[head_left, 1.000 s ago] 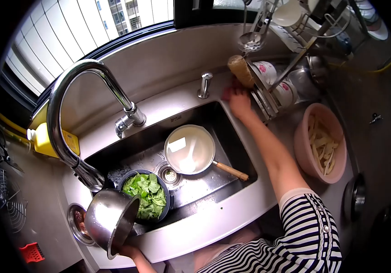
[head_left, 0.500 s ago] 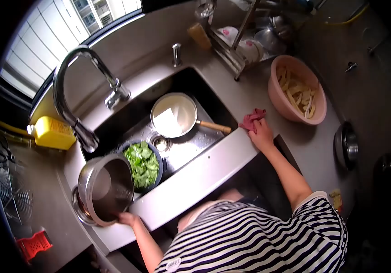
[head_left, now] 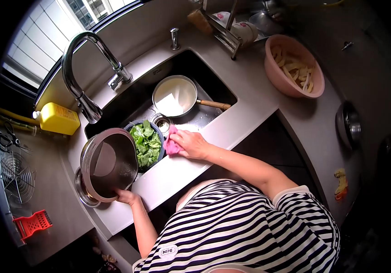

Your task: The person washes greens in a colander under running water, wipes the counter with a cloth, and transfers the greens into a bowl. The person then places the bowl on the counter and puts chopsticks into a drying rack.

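Observation:
My left hand (head_left: 126,197) grips the rim of a large stainless steel pot (head_left: 101,185), tilted at the sink's left end. My right hand (head_left: 192,144) is closed on a pink cloth (head_left: 173,143), which lies against the front edge of the sink (head_left: 195,157). Just left of the cloth, a dark round container holds green leaves (head_left: 146,144). Behind it in the basin sits a pale saucepan (head_left: 175,96) with a wooden handle.
A chrome faucet (head_left: 70,75) arches over the basin. The yellow jug (head_left: 59,119) stands left of it. A red grater (head_left: 32,225) lies on the left counter. At right are a pink bowl of pale strips (head_left: 294,68) and a metal bowl (head_left: 349,125).
My right hand has moved left along the sink's front ledge with the pink cloth, from the right corner to beside the greens. My left hand still holds the pot.

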